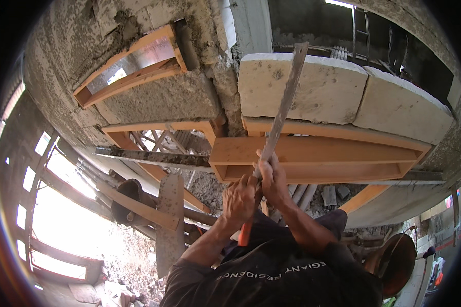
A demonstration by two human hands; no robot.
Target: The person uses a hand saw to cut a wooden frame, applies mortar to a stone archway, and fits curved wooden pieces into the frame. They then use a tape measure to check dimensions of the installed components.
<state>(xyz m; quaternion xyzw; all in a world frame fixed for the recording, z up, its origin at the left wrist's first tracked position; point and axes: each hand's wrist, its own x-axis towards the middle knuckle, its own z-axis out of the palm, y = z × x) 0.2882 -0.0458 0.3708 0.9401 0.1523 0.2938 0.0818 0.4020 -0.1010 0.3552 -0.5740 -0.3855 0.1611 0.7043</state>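
Note:
A long, narrow grey batten [286, 102] slants up and away from my body, its far end passing in front of the pale wall blocks. My right hand [272, 179] is closed around its near end. Just to the left and slightly lower, my left hand [238, 198] has its fingers curled in at the same end, touching or almost touching the right. Below the left hand an orange-red handle [245, 233] sticks out; what it belongs to is hidden by my hands. Directly beyond both hands lies an orange-brown wooden box frame [317, 149], open on its near side.
Pale blocks [302, 87] stand above the frame. A smaller wooden frame [130, 61] is set in the rough wall at upper left. A dirty bar [153, 156] runs left from the box. Planks [170, 225], a dark bucket [126, 202] and a round container [398, 263] stand lower down.

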